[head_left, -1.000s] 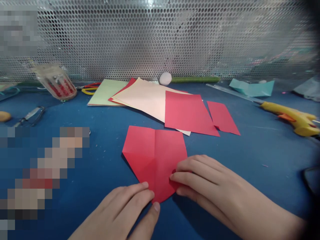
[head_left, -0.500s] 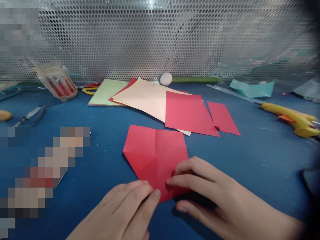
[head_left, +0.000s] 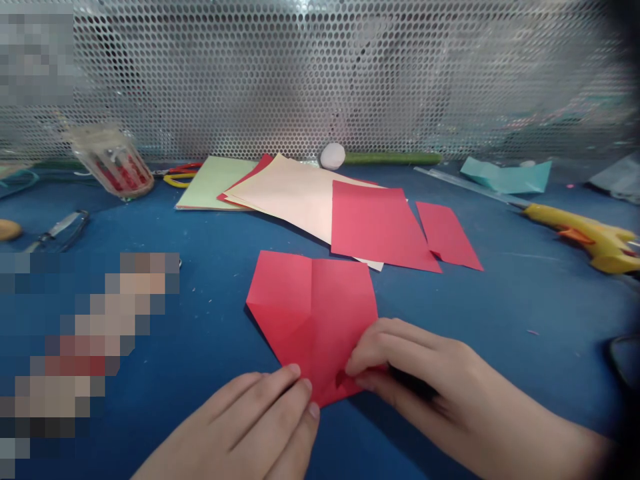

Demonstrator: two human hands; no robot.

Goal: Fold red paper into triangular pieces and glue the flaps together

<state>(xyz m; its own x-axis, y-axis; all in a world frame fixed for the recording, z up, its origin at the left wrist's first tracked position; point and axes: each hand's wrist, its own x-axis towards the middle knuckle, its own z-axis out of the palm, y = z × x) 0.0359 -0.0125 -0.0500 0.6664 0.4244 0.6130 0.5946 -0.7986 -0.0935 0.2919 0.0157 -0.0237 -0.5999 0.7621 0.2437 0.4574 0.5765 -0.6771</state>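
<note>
A red sheet of paper (head_left: 310,300) lies in front of me on the blue table, with an upright crease down its middle. Its lower left side slants in toward a point at the bottom. My left hand (head_left: 250,420) rests open, its fingertips lying on that bottom point. At the lower right edge, my right hand (head_left: 430,380) has thumb and fingers closed on the red paper, and a small dark gap shows by the fingertips. The paper under the right fingers is partly hidden.
Beyond the folded sheet lie a red square (head_left: 375,227), a red strip (head_left: 450,233), and cream sheets (head_left: 295,193) over green paper (head_left: 215,180). A yellow glue gun (head_left: 585,233) is on the right. Scissors (head_left: 183,177) and a jar (head_left: 115,160) stand back left.
My right thumb has come up to the paper's lower right edge and the fingers have closed there. My left fingers have shifted slightly down and lie flatter at the bottom point.
</note>
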